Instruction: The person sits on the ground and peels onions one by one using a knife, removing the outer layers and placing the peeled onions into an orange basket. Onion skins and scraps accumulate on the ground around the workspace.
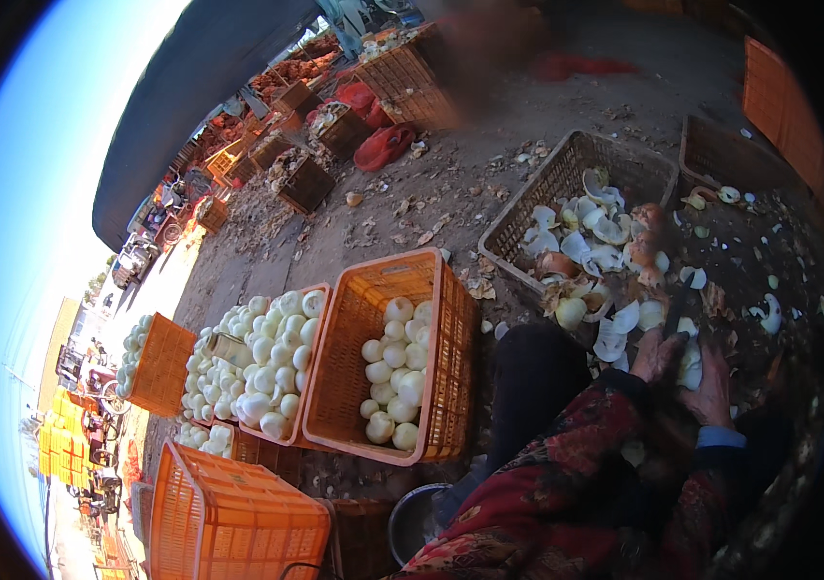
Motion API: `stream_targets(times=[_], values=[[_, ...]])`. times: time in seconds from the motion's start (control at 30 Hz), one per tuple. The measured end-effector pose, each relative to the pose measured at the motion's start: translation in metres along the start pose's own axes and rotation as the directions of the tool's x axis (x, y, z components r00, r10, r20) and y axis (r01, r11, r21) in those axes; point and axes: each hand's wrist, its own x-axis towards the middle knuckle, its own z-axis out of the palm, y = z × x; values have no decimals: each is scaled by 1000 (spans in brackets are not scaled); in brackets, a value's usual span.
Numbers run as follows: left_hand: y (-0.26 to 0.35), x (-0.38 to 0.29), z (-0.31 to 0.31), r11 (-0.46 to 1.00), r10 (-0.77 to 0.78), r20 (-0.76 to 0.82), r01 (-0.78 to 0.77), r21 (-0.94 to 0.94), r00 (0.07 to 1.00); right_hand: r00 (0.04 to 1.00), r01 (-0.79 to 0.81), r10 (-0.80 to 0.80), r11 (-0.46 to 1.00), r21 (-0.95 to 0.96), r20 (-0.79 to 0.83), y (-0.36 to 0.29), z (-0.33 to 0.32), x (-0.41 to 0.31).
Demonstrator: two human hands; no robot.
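Observation:
My left hand (652,357) is low on the right, its fingers around the near end of a dark, narrow knife (678,301) that points away from me. Beside it, my right hand (709,388) holds a white peeled onion (690,364), partly covered by the fingers. Shadow and blur hide the exact grip of both hands. Just beyond them are unpeeled brown onions (642,251) and loose white onion layers (611,341). A dirty plastic crate (520,205) holds more peelings and layers.
An orange crate (390,355) of peeled onions stands left of my knee (538,370). Further left is a heaped crate (278,355). An upturned orange crate (252,522) and a metal basin (412,507) sit at lower left. Onion skins (426,232) litter the ground.

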Motion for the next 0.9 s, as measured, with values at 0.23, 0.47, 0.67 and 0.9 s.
stream_targets(times=[0.23,0.47,0.67,0.9], values=[[56,-5,0,758,-364,16,306,-576,931,993,-92,81,986,-138,-81,21,-12,1],[-4,33,-71,934,192,-406,-38,356,893,935,-314,326,943,107,-136,47,-19,-7],[55,-10,-80,265,576,-191,39,963,794,920,-21,216,860,511,-326,43,7,1],[62,-23,-43,716,109,-70,-30,698,992,964,-128,182,957,259,-196,47,2,-9]])
